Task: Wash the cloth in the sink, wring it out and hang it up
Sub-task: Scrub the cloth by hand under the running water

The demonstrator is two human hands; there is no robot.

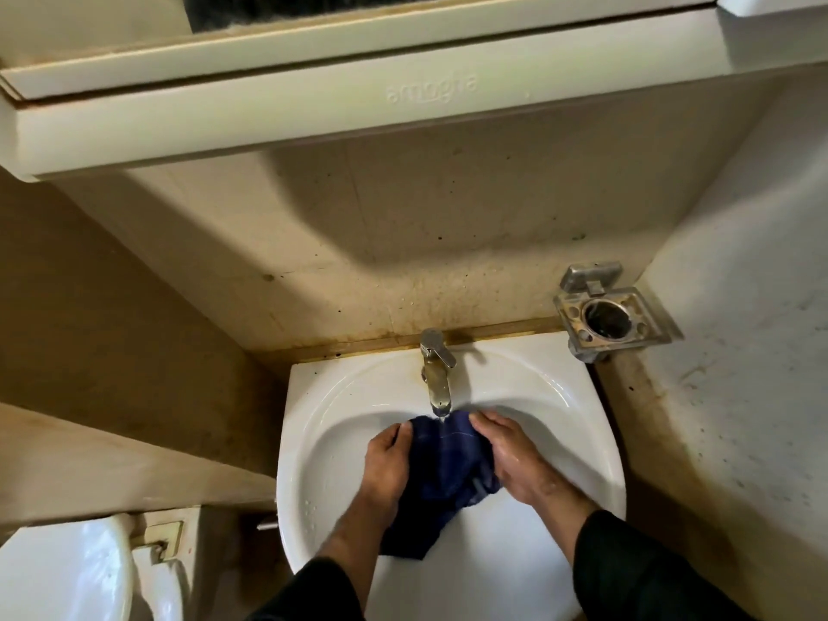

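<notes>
Left hand (389,459) and right hand (508,454) both grip the dark blue cloth (441,468), fingers curled over its side edges, holding it inside the white sink (313,441) basin. Tap (437,374) at 12 o'clock runs water onto the cloth's top edge. Metal wall holder (609,313) sits at 2 o'clock; cabinet (358,105) farthest, overhead.

Stained beige tiled wall (403,244); cream cabinet (313,114) overhead, square metal toothbrush holder (614,309) right, white toilet (67,575) lower left.
</notes>
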